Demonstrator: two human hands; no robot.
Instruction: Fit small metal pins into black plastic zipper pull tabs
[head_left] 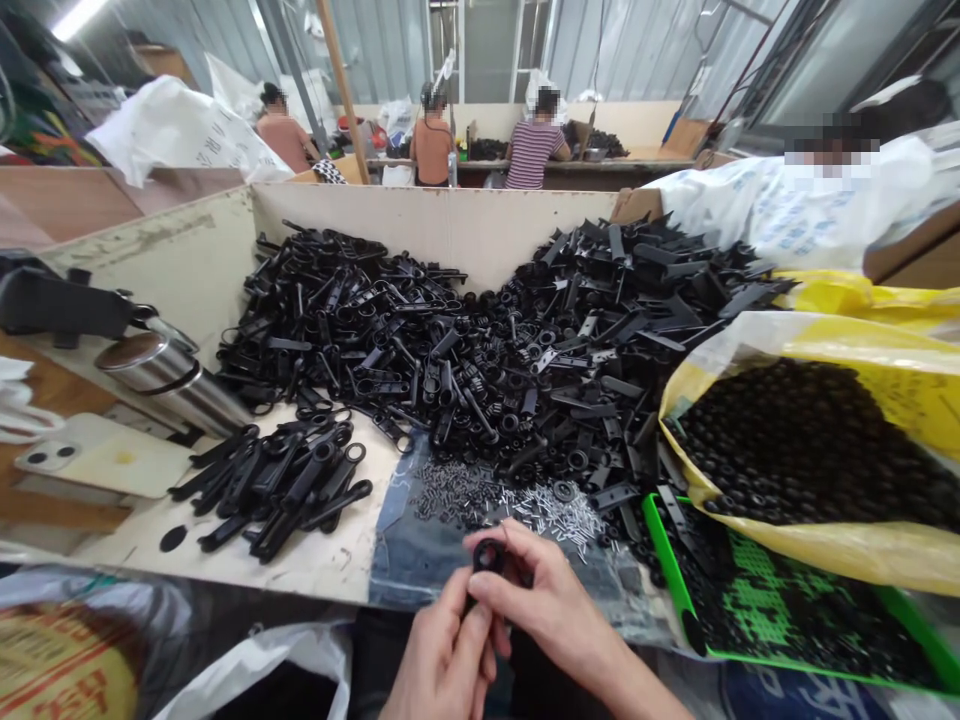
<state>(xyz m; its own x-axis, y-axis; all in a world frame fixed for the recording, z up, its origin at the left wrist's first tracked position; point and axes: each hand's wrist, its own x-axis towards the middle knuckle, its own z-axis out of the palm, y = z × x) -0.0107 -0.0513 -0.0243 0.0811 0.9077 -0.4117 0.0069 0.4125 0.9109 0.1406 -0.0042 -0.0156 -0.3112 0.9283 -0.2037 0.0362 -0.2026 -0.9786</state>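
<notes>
Close together at the front edge of the bench, my left hand (450,640) and my right hand (536,590) both grip a black plastic part with a ring-shaped end (489,556). Most of that part is hidden by my fingers. My right thumb presses beside the ring, while the left fingers wrap round the lower portion. Just beyond my hands lie small metal pins (559,515) and darker tiny pieces (450,492) on a blue cloth (397,550). To the left sits a small heap of black ring-ended handles (281,485).
A big mound of black plastic parts (420,340) fills the walled bench. At right are a yellow-white sack of black pieces (817,440) and a green tray (671,570). A steel flask (172,380) and a phone (105,455) stand left. Several people sit farther back.
</notes>
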